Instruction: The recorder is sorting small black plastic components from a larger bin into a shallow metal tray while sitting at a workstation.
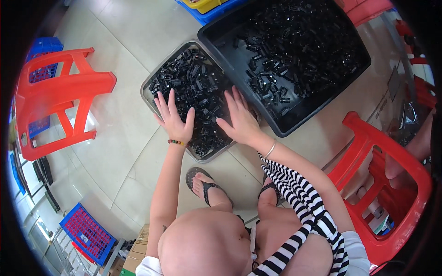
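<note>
Arms (166, 188) outstretched, left hand (176, 123) and right hand (241, 122) over black parts (198, 83), fingers (172, 100) splayed, gripping nothing

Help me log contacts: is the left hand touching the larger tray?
Apart: the head view shows black parts between the left hand and the larger tray.

Bright, glare on floor tiles (124, 115), curved dark edges

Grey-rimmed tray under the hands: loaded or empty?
Loaded: small black parts cover nearly all of the grey-rimmed tray that shows. Depth of the pile: cannot tell.
</note>
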`<control>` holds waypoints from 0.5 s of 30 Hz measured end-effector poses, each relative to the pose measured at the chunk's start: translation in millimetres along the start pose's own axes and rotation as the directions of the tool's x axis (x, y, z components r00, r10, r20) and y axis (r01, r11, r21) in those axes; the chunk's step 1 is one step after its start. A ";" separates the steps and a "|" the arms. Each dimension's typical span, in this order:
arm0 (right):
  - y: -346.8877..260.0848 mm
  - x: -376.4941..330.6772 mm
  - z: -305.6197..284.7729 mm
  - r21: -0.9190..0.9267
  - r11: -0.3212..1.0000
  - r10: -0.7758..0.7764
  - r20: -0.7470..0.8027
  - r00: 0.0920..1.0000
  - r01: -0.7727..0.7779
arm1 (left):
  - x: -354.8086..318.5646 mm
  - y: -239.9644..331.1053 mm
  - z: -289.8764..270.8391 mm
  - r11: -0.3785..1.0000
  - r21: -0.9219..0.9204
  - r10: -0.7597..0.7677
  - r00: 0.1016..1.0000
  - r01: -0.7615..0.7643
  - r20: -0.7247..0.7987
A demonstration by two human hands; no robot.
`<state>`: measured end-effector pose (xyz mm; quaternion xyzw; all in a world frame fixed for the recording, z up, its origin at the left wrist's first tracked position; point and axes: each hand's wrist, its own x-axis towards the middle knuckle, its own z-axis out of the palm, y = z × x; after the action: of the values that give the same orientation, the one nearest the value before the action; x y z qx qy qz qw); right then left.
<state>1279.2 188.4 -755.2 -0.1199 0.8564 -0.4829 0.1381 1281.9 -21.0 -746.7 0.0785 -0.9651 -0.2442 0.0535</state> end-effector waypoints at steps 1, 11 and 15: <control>-1.1 2.2 1.7 -0.041 0.999 -0.013 0.033 0.999 0.014 | 6.4 -2.7 -1.7 0.997 0.059 0.041 0.999 -0.042 0.015; 29.9 -31.5 -25.9 -0.246 0.914 -0.365 -0.156 0.918 0.321 | 26.4 53.0 25.5 0.938 0.125 0.320 0.946 -0.325 0.057; 35.1 -49.7 -5.4 0.309 0.854 -0.449 0.032 0.893 0.419 | 5.0 61.7 23.3 0.917 0.124 0.384 0.923 -0.380 -0.009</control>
<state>1321.1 227.2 -776.7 -0.3130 0.7174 -0.6165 0.0856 1266.0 42.4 -737.2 -0.1042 -0.9737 -0.1693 0.1114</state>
